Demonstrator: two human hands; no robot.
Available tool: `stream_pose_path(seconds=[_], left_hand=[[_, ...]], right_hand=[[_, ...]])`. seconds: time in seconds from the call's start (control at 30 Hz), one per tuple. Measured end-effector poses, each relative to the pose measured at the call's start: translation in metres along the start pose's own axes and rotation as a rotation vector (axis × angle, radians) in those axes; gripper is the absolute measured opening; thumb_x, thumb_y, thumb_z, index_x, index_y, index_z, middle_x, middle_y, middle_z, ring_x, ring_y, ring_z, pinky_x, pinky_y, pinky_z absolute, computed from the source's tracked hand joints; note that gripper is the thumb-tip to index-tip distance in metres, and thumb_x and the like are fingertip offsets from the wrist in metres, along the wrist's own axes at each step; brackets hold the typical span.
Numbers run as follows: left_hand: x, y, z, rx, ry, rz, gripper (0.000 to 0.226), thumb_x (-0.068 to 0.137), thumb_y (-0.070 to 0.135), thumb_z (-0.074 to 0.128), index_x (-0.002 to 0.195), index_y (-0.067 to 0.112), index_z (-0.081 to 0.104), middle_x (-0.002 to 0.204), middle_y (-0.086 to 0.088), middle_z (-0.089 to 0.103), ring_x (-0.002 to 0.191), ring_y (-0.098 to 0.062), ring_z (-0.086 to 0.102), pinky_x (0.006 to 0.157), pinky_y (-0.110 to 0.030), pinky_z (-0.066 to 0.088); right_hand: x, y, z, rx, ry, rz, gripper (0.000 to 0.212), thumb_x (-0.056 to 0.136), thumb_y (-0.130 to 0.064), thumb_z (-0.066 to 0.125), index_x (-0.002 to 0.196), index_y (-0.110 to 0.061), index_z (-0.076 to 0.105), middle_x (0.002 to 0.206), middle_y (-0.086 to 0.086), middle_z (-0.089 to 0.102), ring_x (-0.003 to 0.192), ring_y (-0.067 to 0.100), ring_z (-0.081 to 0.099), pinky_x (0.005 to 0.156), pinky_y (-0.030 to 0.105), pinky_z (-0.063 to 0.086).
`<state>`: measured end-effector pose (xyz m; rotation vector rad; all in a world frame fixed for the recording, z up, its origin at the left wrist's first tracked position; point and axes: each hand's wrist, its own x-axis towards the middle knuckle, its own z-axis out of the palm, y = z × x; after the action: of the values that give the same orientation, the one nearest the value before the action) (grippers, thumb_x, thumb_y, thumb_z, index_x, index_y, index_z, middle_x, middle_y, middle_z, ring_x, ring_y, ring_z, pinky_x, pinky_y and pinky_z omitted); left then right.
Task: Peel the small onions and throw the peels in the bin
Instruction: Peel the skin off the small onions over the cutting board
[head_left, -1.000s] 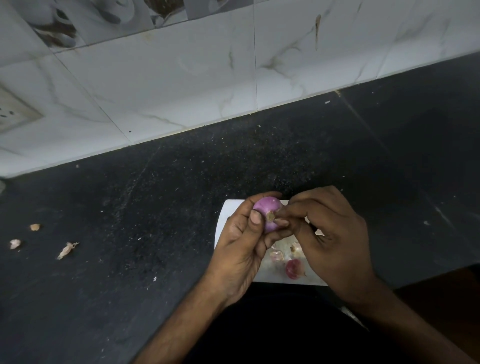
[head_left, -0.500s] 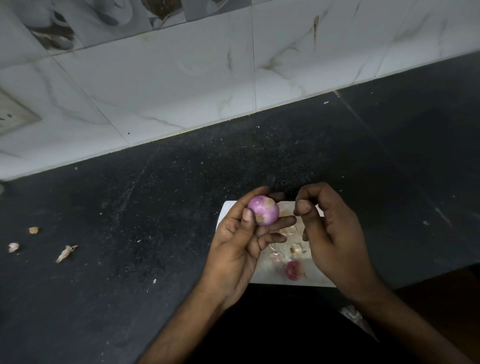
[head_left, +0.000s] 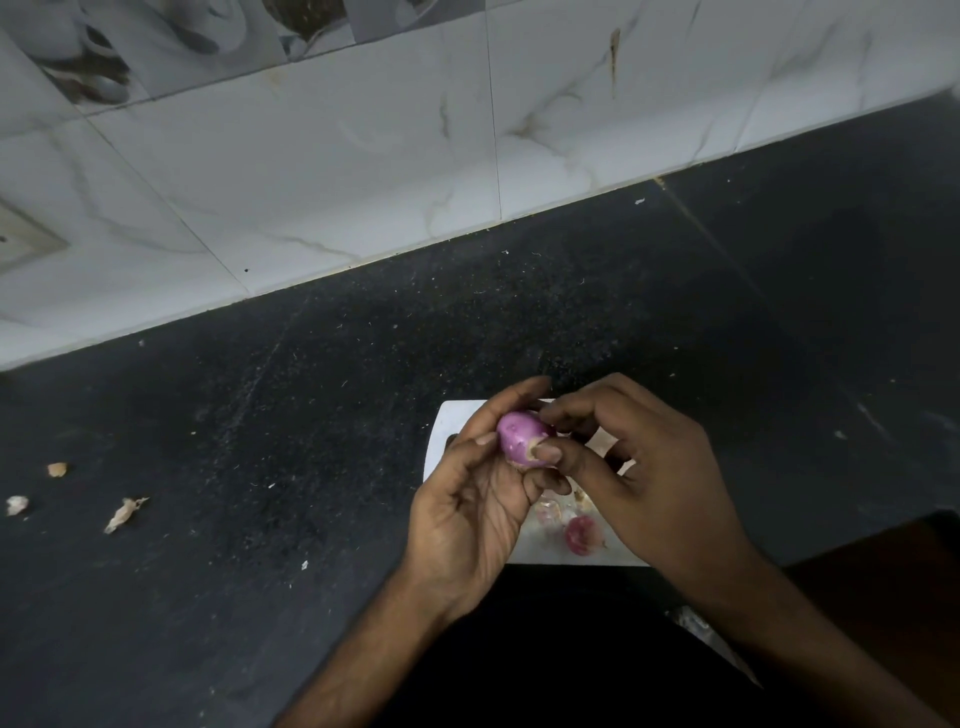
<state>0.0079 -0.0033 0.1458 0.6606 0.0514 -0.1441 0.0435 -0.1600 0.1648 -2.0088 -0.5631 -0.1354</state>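
Onion (head_left: 519, 439) held in left hand (head_left: 467, 525); right hand (head_left: 654, 483) back, pinching its end.

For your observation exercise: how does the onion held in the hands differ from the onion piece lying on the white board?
The held onion is up off the board, gripped by the left hand and pinched by the right hand; the onion piece lies untouched on the white board. The held onion looks bigger, rounder and lighter purple; the piece looks smaller and darker red. Both are purplish onions.
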Motion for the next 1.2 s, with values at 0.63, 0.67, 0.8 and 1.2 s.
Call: stream_pose_path(seconds=[0.63, 0.67, 0.8, 1.2], left_hand=[[-0.003, 0.003, 0.0, 0.34, 0.091, 0.11, 0.041, 0.097, 0.014, 0.057, 0.137, 0.007, 0.05, 0.13, -0.011, 0.063, 0.117, -0.021, 0.06, 0.1, -0.029, 0.05], [-0.003, 0.003, 0.0, 0.376, 0.098, 0.113, 0.044, 0.096, 0.014, 0.056, 0.139, 0.009, 0.05, 0.133, -0.011, 0.063, 0.121, -0.022, 0.059, 0.102, -0.03, 0.049], [-0.004, 0.004, -0.003, 0.708, 0.055, 0.217, 0.043, 0.097, 0.014, 0.055, 0.139, 0.009, 0.048, 0.134, -0.007, 0.061, 0.127, -0.022, 0.056, 0.106, -0.036, 0.044], [-0.001, 0.0, -0.004, 0.99, 0.046, 0.267, 0.055, 0.093, -0.002, 0.067, 0.14, 0.016, 0.045, 0.131, 0.007, 0.062, 0.123, -0.023, 0.063, 0.099, -0.036, 0.053]], right_hand=[[-0.004, 0.007, 0.001, -0.012, 0.109, 0.002, 0.017, 0.088, -0.032, 0.079, 0.105, -0.028, 0.078, 0.102, -0.017, 0.069, 0.097, 0.012, 0.069, 0.071, 0.029, 0.055], [-0.004, 0.006, 0.001, 0.006, 0.098, 0.011, 0.017, 0.088, -0.027, 0.079, 0.105, -0.027, 0.078, 0.101, -0.017, 0.07, 0.095, 0.012, 0.07, 0.071, 0.023, 0.053], [-0.003, 0.006, 0.002, 0.174, 0.021, 0.144, 0.02, 0.094, -0.018, 0.071, 0.111, -0.024, 0.077, 0.104, -0.017, 0.076, 0.1, 0.007, 0.072, 0.074, 0.014, 0.054], [0.002, 0.011, 0.002, 0.41, -0.021, 0.308, 0.018, 0.096, -0.013, 0.067, 0.112, -0.017, 0.075, 0.106, -0.005, 0.079, 0.104, 0.012, 0.075, 0.091, 0.036, 0.061]])
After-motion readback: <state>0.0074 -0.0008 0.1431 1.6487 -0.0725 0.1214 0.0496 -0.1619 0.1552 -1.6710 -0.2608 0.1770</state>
